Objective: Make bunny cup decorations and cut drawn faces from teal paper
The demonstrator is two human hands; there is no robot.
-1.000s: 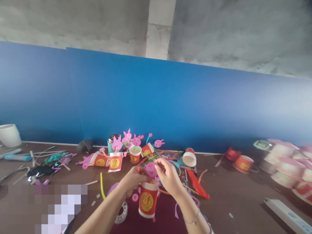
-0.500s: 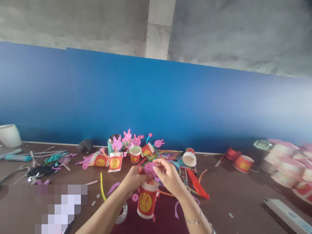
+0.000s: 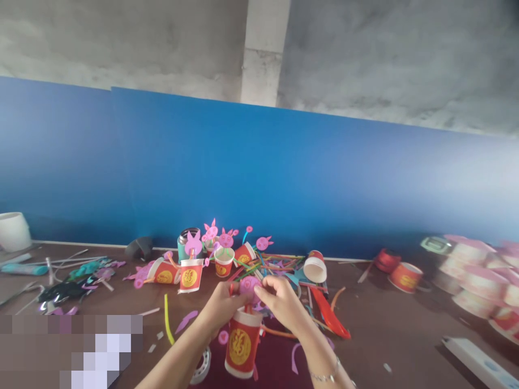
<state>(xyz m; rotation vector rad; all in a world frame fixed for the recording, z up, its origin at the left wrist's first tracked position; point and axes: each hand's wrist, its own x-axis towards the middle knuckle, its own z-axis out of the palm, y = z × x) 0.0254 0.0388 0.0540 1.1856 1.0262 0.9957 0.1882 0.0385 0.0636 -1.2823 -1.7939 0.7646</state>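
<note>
My left hand (image 3: 227,303) and my right hand (image 3: 279,300) both pinch a pink paper animal head (image 3: 250,289) from its two sides. Orange strips join that head to a red paper cup (image 3: 242,346) with a gold emblem, which hangs below my fingers, slightly tilted. Just left of the cup is a small pink paper disc (image 3: 223,337). A roll of white tape (image 3: 201,366) lies partly behind my left forearm. Under the cup spreads a dark red mat (image 3: 279,367).
Behind my hands stand and lie several finished-looking cups with pink heads, such as this upright cup (image 3: 190,276). Coloured strips (image 3: 279,261) and a red plastic piece (image 3: 327,313) are beside them. Stacked bowls (image 3: 482,281) and a white power strip (image 3: 482,359) lie right.
My right fingers have closed in on the pink head, which is now pinched from both sides. The cup has shifted slightly down and left, while the whole view tilted a little upward.
</note>
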